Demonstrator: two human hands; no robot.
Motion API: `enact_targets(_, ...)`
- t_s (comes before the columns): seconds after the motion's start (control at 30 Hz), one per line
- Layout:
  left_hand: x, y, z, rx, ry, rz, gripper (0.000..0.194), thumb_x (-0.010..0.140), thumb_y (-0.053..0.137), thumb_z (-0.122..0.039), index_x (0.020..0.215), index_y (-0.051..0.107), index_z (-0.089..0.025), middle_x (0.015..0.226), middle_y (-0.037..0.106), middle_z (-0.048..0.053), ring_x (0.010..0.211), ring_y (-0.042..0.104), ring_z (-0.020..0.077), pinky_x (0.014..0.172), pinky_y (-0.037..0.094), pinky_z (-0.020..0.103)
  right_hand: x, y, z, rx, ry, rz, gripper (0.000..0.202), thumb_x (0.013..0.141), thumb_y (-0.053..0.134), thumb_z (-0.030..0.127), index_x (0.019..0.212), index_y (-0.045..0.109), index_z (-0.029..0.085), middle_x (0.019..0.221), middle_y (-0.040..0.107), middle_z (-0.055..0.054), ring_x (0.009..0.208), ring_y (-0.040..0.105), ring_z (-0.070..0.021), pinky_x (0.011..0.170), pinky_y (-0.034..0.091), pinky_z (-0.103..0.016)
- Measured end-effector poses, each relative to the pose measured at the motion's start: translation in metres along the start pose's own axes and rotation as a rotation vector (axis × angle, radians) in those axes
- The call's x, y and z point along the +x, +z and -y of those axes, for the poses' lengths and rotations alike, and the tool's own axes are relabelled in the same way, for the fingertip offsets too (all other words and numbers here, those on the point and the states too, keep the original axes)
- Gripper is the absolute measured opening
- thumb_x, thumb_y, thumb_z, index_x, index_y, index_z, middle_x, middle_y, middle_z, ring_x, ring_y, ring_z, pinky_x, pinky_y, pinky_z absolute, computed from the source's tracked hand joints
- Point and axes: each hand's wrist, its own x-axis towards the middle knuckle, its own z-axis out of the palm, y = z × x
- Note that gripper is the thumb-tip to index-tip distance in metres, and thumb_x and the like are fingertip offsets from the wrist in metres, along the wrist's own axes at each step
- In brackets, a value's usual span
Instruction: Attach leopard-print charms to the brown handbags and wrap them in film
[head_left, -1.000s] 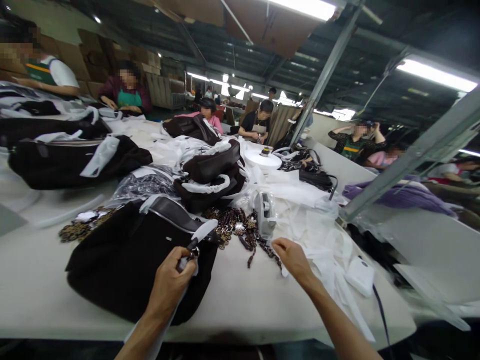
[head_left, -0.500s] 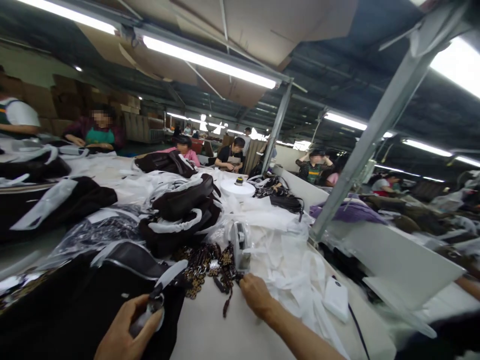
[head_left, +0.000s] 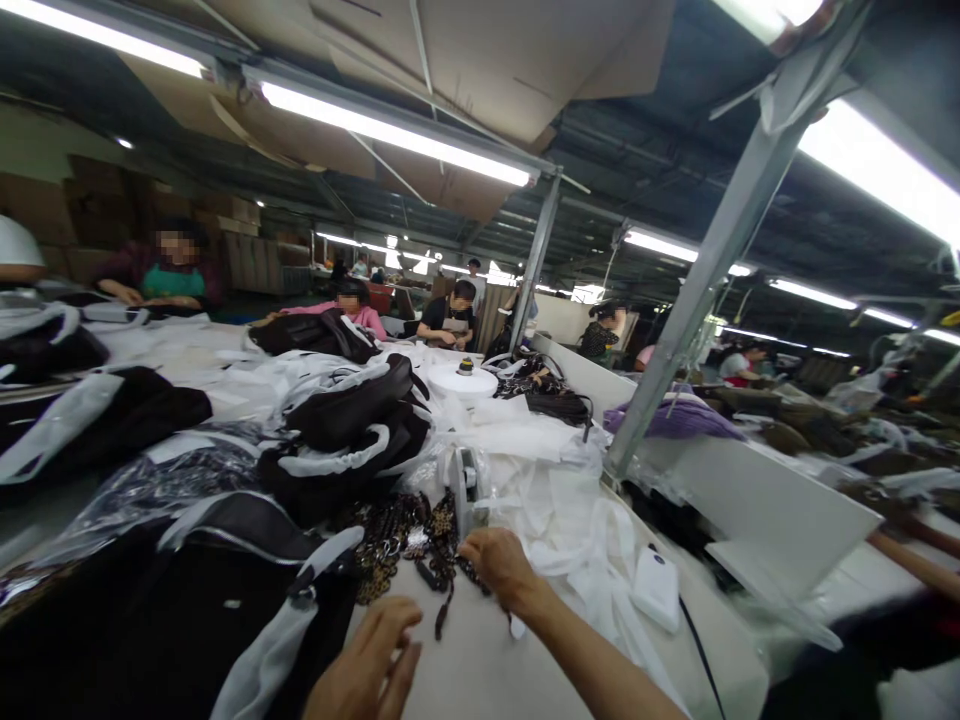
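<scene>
My left hand is over the table's front edge, its fingers slightly curled and apart, with nothing in them. To its left lies a black bag whose strap, wrapped in white material, hangs free. My right hand is closed beside the tape dispenser, at the right end of a pile of brown beaded chains. Whatever its fingers pinch is too small to name; a small pale piece hangs below the hand.
Black bags are stacked behind the chains. White wrapping strips and a white phone-like object lie to the right. A slanted metal post rises at the table's right edge. Several people sit beyond.
My left hand has let go of the bag's strap fitting and moved right, towards the chains. My right hand stays by the dispenser. The camera view has shifted slightly.
</scene>
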Motion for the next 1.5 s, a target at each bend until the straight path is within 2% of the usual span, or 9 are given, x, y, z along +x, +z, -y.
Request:
enact_targets(0.17, 0.041, 0.07, -0.023, 0.185, -0.23, 0.421, 0.055, 0.084, 0.031, 0.003, 0.131, 0.053, -0.015, 0.132, 0.061, 0.013, 0.125, 0.056, 0.0207, 0.101, 0.048, 0.031, -0.017, 0.008, 0.006, 0.127, -0.098, -0.024, 0.028, 0.091, 0.054, 0.021, 0.07, 0.072, 0.018, 0.075, 0.074, -0.002, 0.069, 0.065, -0.0133, 0.065, 0.042, -0.02)
enact_targets(0.33, 0.067, 0.088, -0.026, 0.14, -0.318, 0.61, 0.043, 0.088, 0.035, -0.002, 0.116, 0.065, -0.014, 0.113, 0.07, 0.015, 0.101, 0.069, 0.0242, 0.087, 0.052, 0.033, -0.034, 0.018, 0.001, 0.222, -0.142, -0.016, 0.027, 0.084, 0.053, 0.008, 0.068, 0.073, 0.018, 0.068, 0.073, -0.001, 0.062, 0.064, -0.0126, 0.057, 0.041, -0.019)
enact_targets(0.47, 0.072, 0.087, -0.023, 0.158, -0.324, 0.649, 0.029, 0.088, 0.045, -0.011, 0.091, 0.073, -0.017, 0.094, 0.075, 0.014, 0.092, 0.071, 0.0281, 0.08, 0.052, 0.035, -0.04, 0.025, -0.006, 0.265, -0.143, -0.016, 0.028, 0.082, 0.053, 0.008, 0.063, 0.071, 0.017, 0.063, 0.072, -0.002, 0.06, 0.065, -0.0137, 0.057, 0.042, -0.02)
enact_targets(0.87, 0.071, 0.084, -0.021, 0.195, -0.378, 0.579, 0.025, 0.088, 0.048, -0.026, 0.093, 0.072, -0.02, 0.098, 0.075, 0.012, 0.095, 0.07, 0.0286, 0.08, 0.051, 0.037, -0.041, 0.037, -0.023, 0.352, -0.201, -0.013, 0.024, 0.078, 0.053, 0.008, 0.062, 0.067, 0.018, 0.065, 0.07, -0.002, 0.063, 0.063, -0.0153, 0.062, 0.045, -0.023)
enact_targets(1.0, 0.068, 0.083, -0.019, 0.165, -0.414, 0.587, 0.023, 0.087, 0.054, -0.034, 0.096, 0.072, -0.021, 0.1, 0.075, 0.009, 0.097, 0.07, 0.0265, 0.08, 0.051, 0.033, -0.04, 0.039, -0.021, 0.413, -0.193, 0.009, 0.028, 0.08, 0.049, 0.013, 0.093, 0.072, 0.021, 0.069, 0.072, -0.001, 0.065, 0.067, -0.0168, 0.065, 0.05, -0.026)
enact_targets(1.1, 0.07, 0.085, -0.017, 0.13, -0.44, 0.607, 0.022, 0.088, 0.052, -0.03, 0.093, 0.073, -0.023, 0.099, 0.076, 0.008, 0.097, 0.07, 0.0243, 0.079, 0.052, 0.03, -0.04, 0.044, -0.019, 0.455, -0.183, 0.027, 0.051, 0.08, 0.046, 0.014, 0.13, 0.056, 0.022, 0.071, 0.072, 0.0, 0.065, 0.068, -0.0177, 0.067, 0.053, -0.029)
enact_targets(1.23, 0.072, 0.084, -0.018, 0.109, -0.473, 0.609, 0.024, 0.09, 0.049, -0.024, 0.099, 0.07, -0.018, 0.1, 0.075, 0.012, 0.096, 0.07, 0.0258, 0.079, 0.053, 0.033, -0.038, 0.046, -0.024, 0.47, -0.195, 0.045, 0.051, 0.084, 0.049, 0.023, 0.134, 0.052, 0.022, 0.079, 0.074, -0.002, 0.071, 0.07, -0.0189, 0.071, 0.053, -0.03)
enact_targets(1.37, 0.058, 0.063, -0.03, 0.101, -0.461, 0.575, 0.028, 0.094, 0.043, -0.022, 0.114, 0.06, -0.014, 0.109, 0.07, 0.015, 0.099, 0.068, 0.0286, 0.082, 0.052, 0.039, -0.033, 0.041, -0.042, 0.431, -0.151, 0.012, 0.027, 0.085, 0.053, 0.036, 0.101, 0.07, 0.023, 0.083, 0.075, -0.004, 0.076, 0.07, -0.0213, 0.074, 0.052, -0.031)
enact_targets(1.5, 0.03, 0.012, -0.037, 0.068, -0.467, 0.518, 0.022, 0.097, 0.04, -0.029, 0.107, 0.057, -0.019, 0.101, 0.07, 0.01, 0.091, 0.068, 0.0244, 0.079, 0.05, 0.034, -0.03, 0.036, -0.07, 0.398, -0.06, -0.019, 0.025, 0.083, 0.055, 0.043, 0.082, 0.072, 0.024, 0.074, 0.074, -0.003, 0.069, 0.069, -0.0214, 0.068, 0.051, -0.031)
